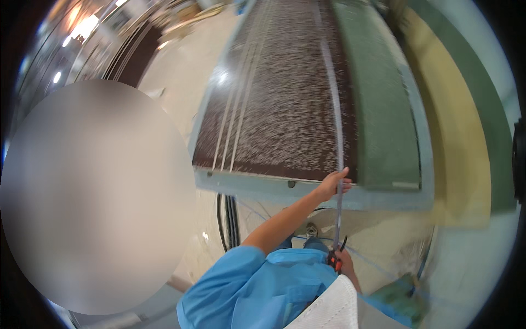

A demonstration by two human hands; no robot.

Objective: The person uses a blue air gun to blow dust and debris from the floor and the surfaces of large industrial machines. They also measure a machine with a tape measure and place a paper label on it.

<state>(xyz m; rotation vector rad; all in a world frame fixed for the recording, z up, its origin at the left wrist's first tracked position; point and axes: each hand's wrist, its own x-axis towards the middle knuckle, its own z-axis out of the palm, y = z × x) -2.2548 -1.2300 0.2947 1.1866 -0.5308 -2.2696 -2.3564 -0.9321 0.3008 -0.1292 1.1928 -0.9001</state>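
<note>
One long pale strip runs lengthwise over the dark brown panel, close to its right edge, and off its near end. Just past that end, the left hand closes around the strip, thumb on one side, fingers on the other; nearer the body, the right hand grips a red-and-black tool, where the strip ends. Good handling here probably means light, even tension and a strip kept parallel to the panel's edge. White flecks cover much of the panel, blurred, and three white lines mark its left side. Right of it lies a green sheet; the blue-grey bench frames both. Dark cables hang below the panel's near end; pale floor spreads to its left.
</note>
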